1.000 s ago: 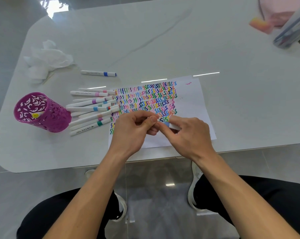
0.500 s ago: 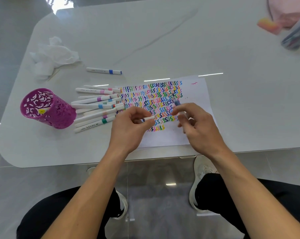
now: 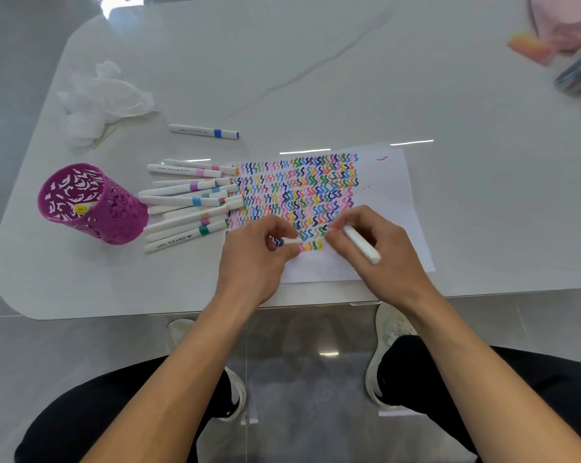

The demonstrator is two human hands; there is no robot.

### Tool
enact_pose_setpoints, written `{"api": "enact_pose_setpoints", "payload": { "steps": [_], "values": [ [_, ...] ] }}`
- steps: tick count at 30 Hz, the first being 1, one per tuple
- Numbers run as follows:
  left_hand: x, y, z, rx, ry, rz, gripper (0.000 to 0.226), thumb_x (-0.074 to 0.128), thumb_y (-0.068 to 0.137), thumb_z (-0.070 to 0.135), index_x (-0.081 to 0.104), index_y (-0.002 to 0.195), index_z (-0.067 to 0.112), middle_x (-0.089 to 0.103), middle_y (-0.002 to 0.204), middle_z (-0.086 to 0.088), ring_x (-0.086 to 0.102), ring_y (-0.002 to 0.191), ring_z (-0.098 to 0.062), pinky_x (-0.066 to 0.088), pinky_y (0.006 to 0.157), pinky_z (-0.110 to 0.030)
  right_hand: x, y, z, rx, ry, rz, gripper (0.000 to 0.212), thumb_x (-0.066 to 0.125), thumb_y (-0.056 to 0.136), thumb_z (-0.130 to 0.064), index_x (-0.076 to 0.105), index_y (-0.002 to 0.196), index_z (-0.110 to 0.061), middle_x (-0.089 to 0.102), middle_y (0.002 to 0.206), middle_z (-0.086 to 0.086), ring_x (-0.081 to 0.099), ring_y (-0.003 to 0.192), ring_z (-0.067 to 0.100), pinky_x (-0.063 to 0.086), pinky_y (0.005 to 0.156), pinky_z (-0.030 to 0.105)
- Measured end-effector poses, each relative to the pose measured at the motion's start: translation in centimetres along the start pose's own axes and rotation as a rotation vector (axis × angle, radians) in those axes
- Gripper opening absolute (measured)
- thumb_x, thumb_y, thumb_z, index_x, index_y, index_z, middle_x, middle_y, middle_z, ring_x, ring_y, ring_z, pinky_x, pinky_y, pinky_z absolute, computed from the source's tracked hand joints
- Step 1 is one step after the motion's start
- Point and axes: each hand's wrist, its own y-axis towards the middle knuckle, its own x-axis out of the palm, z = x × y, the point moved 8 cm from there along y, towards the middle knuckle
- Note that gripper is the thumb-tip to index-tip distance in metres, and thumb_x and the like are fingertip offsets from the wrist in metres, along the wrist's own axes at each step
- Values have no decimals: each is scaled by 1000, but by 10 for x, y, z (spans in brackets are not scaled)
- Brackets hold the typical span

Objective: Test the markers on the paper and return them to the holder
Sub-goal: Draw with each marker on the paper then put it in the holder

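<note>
A white sheet of paper filled with rows of coloured squiggles lies near the table's front edge. My right hand grips a white marker with its tip down on the lowest row of squiggles. My left hand pinches the marker's cap just left of it, over the paper's left part. Several capped markers lie in a pile left of the paper. A purple cut-out holder stands at the left with one yellow-ended marker inside.
A lone blue-banded marker lies behind the pile. Crumpled white tissue sits at the back left. A pink item and a clear pencil case are at the far right corner. The table edge runs just below my hands.
My hands pulled apart: the cap came off into my left hand, and my right hand turned the marker tip-down onto the paper's lowest row.
</note>
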Motion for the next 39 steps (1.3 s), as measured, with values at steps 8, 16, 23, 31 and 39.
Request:
{"api": "enact_pose_setpoints", "payload": {
  "steps": [8,16,23,31,39],
  "values": [
    [8,0,5,64,177,-16,18,81,84,26,74,97,37,62,92,17,53,78,-2,37,70,-15,0,0,17,124,173,117,5,69,97,-15,65,95,-19,74,71,3,64,54,14,48,50,20],
    [6,1,5,71,198,18,14,80,85,26,75,95,34,54,79,23,51,70,5,29,62,-5,-1,-2,31,144,198,205,27,71,72,-39,59,80,-16,71,67,7,64,51,14,51,49,26],
    [7,1,4,50,197,7,13,78,87,24,75,96,34,48,73,27,50,69,5,28,60,-5,1,-2,31,123,121,196,31,70,77,-44,59,80,-15,72,70,3,67,54,18,58,52,43],
    [9,1,3,37,204,0,12,75,90,24,74,98,32,53,80,20,50,72,3,30,61,-7,0,-1,32,125,60,207,20,75,80,-24,58,73,-18,70,69,4,67,63,32,56,57,52],
    [10,3,2,20,175,-19,11,73,91,21,74,98,29,50,75,21,49,70,0,29,59,-11,-2,-4,29,113,14,250,26,79,82,-15,56,71,-16,68,66,3,68,63,33,55,55,48]
  ]
}}
